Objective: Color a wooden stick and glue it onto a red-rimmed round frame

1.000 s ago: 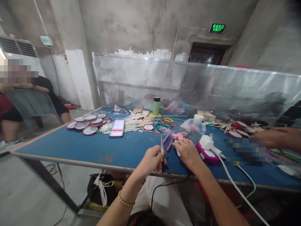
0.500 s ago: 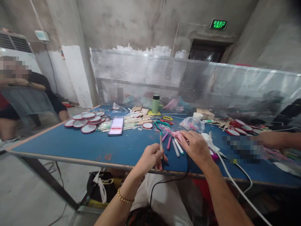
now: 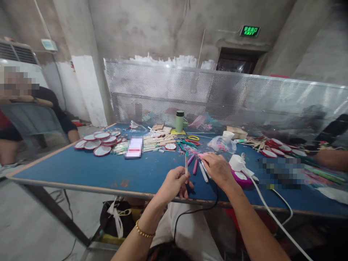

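Observation:
My left hand (image 3: 175, 183) is closed round a pale flat stick with a green tip (image 3: 186, 165), held upright above the table's near edge. My right hand (image 3: 217, 168), palm down, has its fingers round a pink glue gun (image 3: 202, 155), mostly hidden beneath them; a black cord runs down from under the hand. Between my hands lie a purple marker-like stick (image 3: 195, 167) and a white one (image 3: 203, 172). Green-handled pliers (image 3: 185, 146) and a small round red-rimmed disc (image 3: 170, 146) rest just beyond.
Red-rimmed discs (image 3: 94, 144) are piled at the left, beside a phone (image 3: 134, 147). A green bottle (image 3: 179, 121) stands at the back before a perforated metal screen (image 3: 163, 83). A white plug and cable sit on a purple power strip (image 3: 241, 176). Another person's hand (image 3: 331, 158) is at the right.
My right hand has shifted left and covers more of the pink glue gun. The left hand keeps the stick upright in nearly the same place. The other person's hand has drawn back rightward.

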Tool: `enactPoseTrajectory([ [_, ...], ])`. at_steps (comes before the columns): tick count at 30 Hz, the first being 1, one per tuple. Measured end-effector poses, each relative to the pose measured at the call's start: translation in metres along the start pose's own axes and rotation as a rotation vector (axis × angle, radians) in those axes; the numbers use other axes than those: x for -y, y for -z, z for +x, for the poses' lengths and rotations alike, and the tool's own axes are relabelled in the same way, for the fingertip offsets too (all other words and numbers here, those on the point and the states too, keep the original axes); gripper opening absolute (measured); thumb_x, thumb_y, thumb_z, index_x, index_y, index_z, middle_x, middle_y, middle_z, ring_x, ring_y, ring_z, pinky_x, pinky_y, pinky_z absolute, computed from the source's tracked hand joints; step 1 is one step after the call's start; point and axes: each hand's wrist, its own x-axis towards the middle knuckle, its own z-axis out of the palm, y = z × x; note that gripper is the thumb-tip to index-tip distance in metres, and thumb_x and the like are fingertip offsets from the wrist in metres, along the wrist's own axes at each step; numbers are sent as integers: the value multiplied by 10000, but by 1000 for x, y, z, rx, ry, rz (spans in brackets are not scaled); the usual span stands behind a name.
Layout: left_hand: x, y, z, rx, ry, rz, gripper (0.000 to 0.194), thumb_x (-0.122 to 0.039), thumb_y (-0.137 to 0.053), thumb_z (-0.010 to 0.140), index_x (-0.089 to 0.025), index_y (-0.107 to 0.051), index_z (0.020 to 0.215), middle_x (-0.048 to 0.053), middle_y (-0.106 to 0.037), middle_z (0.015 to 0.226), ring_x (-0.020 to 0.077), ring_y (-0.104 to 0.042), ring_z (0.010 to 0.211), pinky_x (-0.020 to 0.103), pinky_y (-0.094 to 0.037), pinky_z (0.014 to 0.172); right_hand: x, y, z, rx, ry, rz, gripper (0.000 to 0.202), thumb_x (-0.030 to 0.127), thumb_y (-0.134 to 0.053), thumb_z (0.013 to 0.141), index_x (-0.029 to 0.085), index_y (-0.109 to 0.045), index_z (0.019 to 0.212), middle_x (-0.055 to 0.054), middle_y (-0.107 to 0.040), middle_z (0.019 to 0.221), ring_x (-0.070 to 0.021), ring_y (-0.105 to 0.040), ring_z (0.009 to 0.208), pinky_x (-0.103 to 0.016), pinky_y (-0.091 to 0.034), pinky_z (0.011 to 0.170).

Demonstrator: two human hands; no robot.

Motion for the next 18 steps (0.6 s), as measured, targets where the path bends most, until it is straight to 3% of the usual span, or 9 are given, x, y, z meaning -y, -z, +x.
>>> enactPoseTrajectory([
  [8, 3, 0, 1, 7, -19, 24, 257, -423, -537, 819, -177, -464, 795, 27, -677, 678, 91, -545, 358, 170, -378, 314, -5, -12, -3, 134, -23, -10, 226, 196, -490, 951, 186, -684, 836, -70, -735, 887, -198, -639, 859, -308, -338, 731],
  [14, 1, 0, 0, 5, -17, 20, 270, -428, -564, 811, -177, -466, 819, 19, -663, 679, 94, -550, 367, 173, -376, 326, -5, -5, 3, 124, -43, -29, 210, 185, -496, 962, 184, -705, 937, -76, -735, 1013, -204, -634, 954, -303, -329, 753],
  [18, 0, 0, 0, 5, -27, 12, 266, -400, -580, 792, -168, -475, 868, 7, -649, 673, 99, -564, 383, 171, -381, 338, -4, 2, 12, 165, -81, -76, 222, 221, -499, 973, 173, -707, 913, -78, -732, 941, -213, -635, 909, -317, -317, 755],
])
